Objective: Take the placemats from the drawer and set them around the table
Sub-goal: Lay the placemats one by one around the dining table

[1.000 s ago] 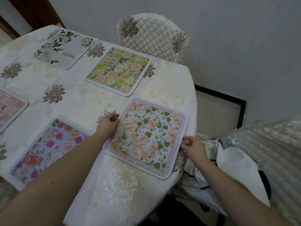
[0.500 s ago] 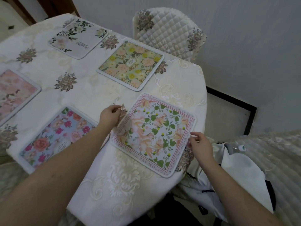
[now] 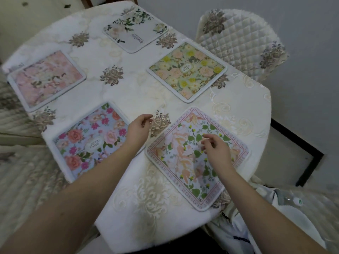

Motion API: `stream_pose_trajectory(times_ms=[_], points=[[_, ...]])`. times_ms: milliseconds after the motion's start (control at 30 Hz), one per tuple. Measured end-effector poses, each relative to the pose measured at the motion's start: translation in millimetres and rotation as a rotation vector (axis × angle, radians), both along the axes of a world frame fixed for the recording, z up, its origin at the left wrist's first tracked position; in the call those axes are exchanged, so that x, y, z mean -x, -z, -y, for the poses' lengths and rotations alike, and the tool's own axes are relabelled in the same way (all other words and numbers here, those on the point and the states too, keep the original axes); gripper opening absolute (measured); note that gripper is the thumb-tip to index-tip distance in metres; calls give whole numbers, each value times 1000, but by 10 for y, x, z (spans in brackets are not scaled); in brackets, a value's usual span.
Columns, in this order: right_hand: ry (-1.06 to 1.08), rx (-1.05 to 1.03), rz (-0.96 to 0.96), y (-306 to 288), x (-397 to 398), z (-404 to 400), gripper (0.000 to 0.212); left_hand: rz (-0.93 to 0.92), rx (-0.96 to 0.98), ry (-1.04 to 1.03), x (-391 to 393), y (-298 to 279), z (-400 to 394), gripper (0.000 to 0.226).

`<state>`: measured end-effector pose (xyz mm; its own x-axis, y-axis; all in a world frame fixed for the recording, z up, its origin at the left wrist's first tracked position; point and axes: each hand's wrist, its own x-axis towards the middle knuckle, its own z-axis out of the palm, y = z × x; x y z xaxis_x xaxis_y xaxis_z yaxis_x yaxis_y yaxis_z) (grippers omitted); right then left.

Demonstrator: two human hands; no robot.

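Several floral placemats lie flat on the table's cream cloth (image 3: 139, 92). Nearest me on the right is a pink-bordered mat with green leaves (image 3: 183, 162). A blue mat with pink roses (image 3: 88, 140) sits left of it. Farther off lie a pink mat (image 3: 45, 79), a grey mat with white flowers (image 3: 135, 32) and a yellow-flowered mat (image 3: 187, 70). My left hand (image 3: 137, 131) hovers between the two near mats, fingers loosely curled, holding nothing. My right hand (image 3: 214, 149) hangs over the pink-bordered mat, fingers relaxed and empty.
A quilted cream chair (image 3: 242, 43) stands at the far right of the table, against the wall. A white bag (image 3: 266, 217) with a bottle cap showing lies at the lower right. Another quilted seat (image 3: 18, 180) is at the left.
Both hands have let go of the pink-bordered mat's edges. The left hand lifted away to its left; the right hand moved in over the mat's middle. The view shifted left.
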<state>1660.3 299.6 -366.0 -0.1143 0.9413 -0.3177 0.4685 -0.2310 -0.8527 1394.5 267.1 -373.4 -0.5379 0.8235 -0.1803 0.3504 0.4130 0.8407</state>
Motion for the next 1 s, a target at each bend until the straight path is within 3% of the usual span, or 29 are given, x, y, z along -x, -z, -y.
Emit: stream_pose_trajectory(times_ms=[367,467,600,700,1000], points=[[-505,-146,107,286,785,-435,46,-369,30,270,-345,387,25,46],[-685,-254,233,526,973,-565,49,-512,77,303,-474,612,-7,55],[-959,-562,532,796,1049,-650,56,-719,146,304,-675,838,90,58],[-994,-677,692,892,997,-604,59,-779,160,291,-714,928,157,58],[-978,-636,747,885,981,-645,62,-792,237,285,-714,920,145,59]])
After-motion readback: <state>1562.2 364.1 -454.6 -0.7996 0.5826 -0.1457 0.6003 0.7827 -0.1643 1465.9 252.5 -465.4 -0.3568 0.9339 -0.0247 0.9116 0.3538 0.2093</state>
